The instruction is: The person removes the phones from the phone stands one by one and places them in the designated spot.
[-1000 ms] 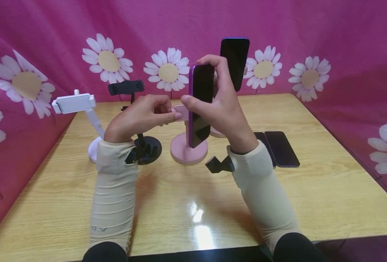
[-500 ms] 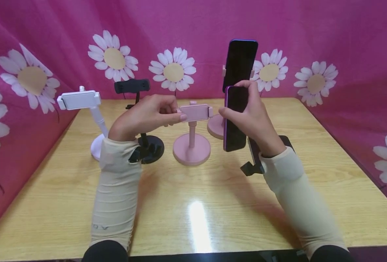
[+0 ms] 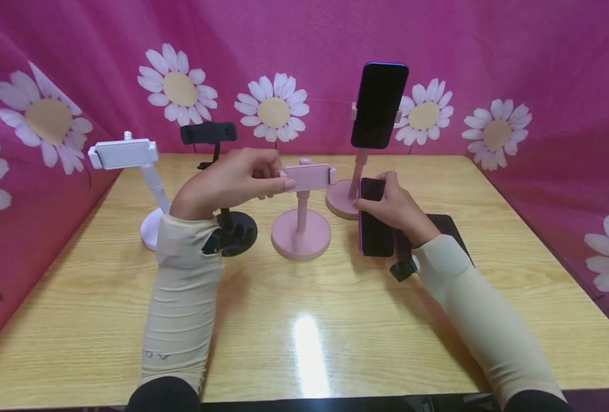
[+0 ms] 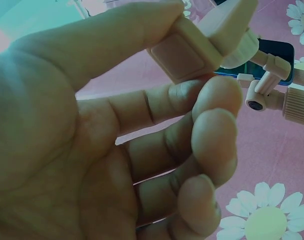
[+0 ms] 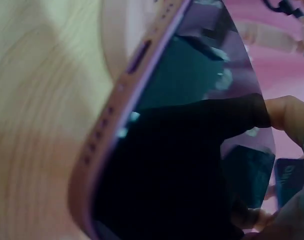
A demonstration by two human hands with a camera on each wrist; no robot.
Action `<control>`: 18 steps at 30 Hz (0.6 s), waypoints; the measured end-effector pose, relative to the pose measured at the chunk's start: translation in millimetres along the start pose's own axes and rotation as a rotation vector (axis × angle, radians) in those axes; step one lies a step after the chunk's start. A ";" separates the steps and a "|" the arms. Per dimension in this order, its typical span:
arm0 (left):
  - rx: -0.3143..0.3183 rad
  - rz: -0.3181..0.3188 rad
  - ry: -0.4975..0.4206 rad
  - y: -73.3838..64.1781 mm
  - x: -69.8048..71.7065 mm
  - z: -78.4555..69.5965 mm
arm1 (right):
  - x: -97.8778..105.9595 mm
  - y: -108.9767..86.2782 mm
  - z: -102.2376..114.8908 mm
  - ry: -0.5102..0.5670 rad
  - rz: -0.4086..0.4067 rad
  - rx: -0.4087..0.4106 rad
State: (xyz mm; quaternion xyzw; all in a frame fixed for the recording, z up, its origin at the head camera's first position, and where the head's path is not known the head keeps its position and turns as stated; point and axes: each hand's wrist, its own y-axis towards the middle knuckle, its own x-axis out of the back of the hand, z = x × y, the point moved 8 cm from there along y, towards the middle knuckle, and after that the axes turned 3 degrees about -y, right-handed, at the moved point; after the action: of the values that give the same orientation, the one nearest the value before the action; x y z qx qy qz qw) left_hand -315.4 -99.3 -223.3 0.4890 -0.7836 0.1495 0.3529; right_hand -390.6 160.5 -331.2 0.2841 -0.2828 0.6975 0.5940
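My left hand (image 3: pixel 232 182) pinches the left end of the clamp on a pink phone stand (image 3: pixel 301 234); in the left wrist view the thumb and forefinger hold its pink end piece (image 4: pixel 179 56). Nothing sits in that clamp. To the right, my right hand (image 3: pixel 397 207) grips a purple-edged smartphone (image 3: pixel 376 234) by its sides, low over the table. The right wrist view shows the phone's dark, reflective screen (image 5: pixel 167 175) and its edge with the charging port. Whether the phone touches the table I cannot tell.
Behind, a second pink stand (image 3: pixel 341 199) bears an upright phone (image 3: pixel 379 106). A white phone stand (image 3: pixel 152 229) and a black one (image 3: pixel 242 234) stand at left. A dark phone (image 3: pixel 447 229) lies partly under my right forearm. A flowered pink cloth (image 3: pixel 320 34) backs the table.
My right hand has carried the purple-edged smartphone away from the front pink stand, rightward and down toward the table. My left hand has kept its pinch on the clamp.
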 end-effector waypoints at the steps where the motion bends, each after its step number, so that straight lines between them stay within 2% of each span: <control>1: 0.000 0.001 0.000 -0.2 0.1 0.0 | -2.7 2.8 -3.6 -0.017 0.007 -0.008; 8: 0.012 0.009 0.005 -0.7 -0.3 1.8 | -19.7 11.3 -20.7 -0.100 0.104 -0.064; 18: 0.003 0.011 0.007 0.4 -0.1 0.8 | -23.0 15.1 -31.2 -0.205 0.146 -0.124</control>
State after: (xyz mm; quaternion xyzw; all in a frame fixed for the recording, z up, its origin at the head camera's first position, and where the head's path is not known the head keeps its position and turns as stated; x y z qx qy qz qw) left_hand -316.0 -99.5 -223.8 0.4847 -0.7847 0.1541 0.3542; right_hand -404.3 165.9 -370.1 0.2953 -0.4044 0.6875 0.5259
